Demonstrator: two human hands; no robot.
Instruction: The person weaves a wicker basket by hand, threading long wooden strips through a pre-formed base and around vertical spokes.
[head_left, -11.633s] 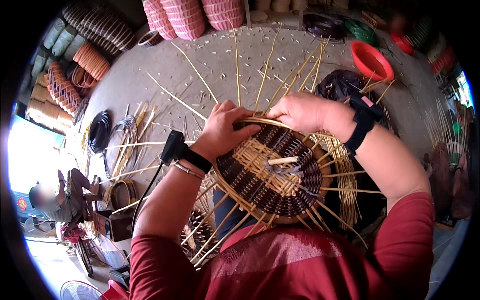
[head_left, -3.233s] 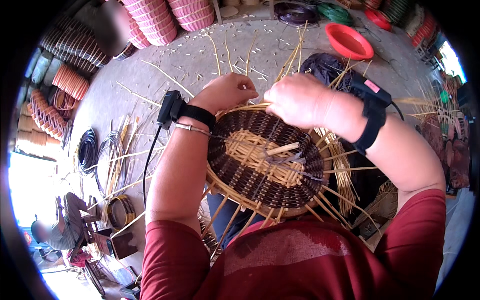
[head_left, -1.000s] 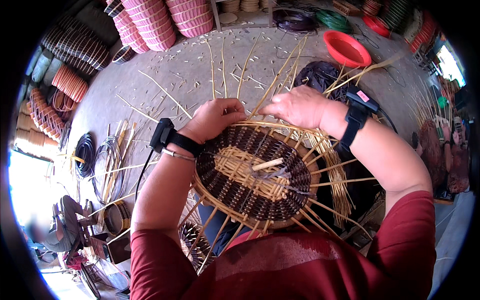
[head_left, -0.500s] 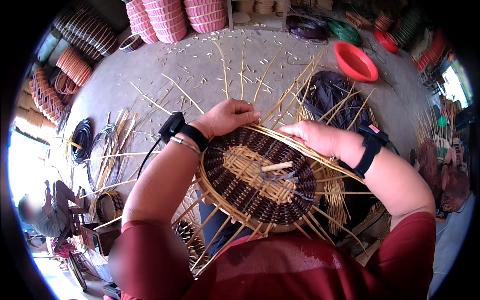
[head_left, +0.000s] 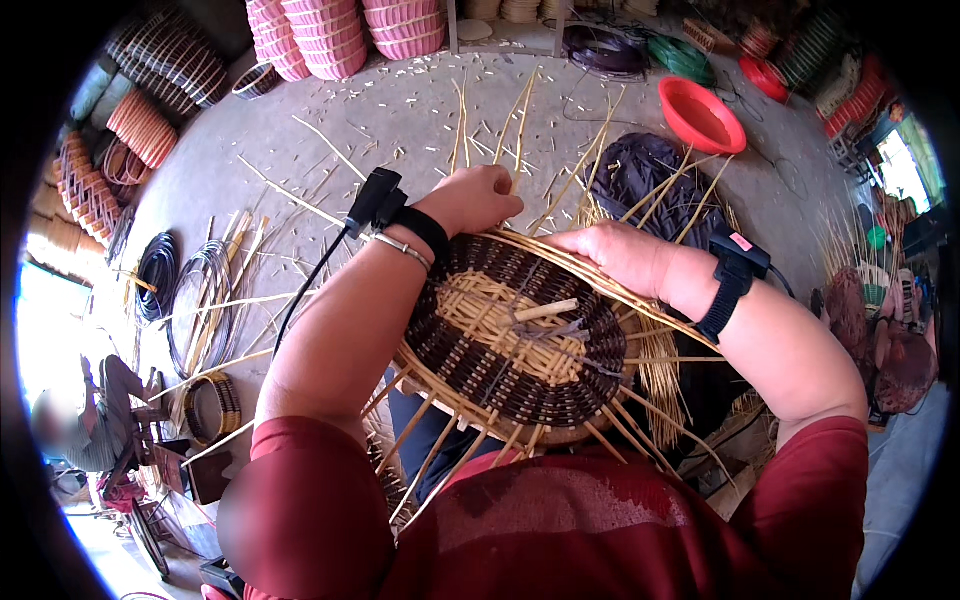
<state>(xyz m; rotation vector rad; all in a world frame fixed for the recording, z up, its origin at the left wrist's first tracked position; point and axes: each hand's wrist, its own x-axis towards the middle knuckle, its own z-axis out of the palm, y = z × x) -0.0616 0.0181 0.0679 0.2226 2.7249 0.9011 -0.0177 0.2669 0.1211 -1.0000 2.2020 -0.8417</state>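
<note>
A half-woven oval wicker basket (head_left: 480, 375), with dark brown weave around a pale centre, lies tilted over my lap. Long pale stakes fan out from its edge. At the far rim my left hand (head_left: 475, 200) has its fingers curled around a stake (head_left: 525, 120); the fingertips are partly hidden. My right hand (head_left: 620, 255) presses on a bundle of pale weaving rods (head_left: 640, 305) running along the far right rim, its thumb side toward the left hand. A short pale stick (head_left: 545, 311) lies across the basket's base, beside greyish strips.
A red basin (head_left: 702, 115) and a dark plastic bundle (head_left: 650, 185) lie beyond on the right. Coiled black strips (head_left: 157, 275) and loose canes are on the left floor. Pink basket stacks (head_left: 405, 25) stand at the back. Another person (head_left: 95, 425) sits at far left.
My left hand has moved away from the rim, its thumb lifting off the edge and its fingers curling around a stake. Two far stakes now stand closer together. The right hand stays on the rods.
</note>
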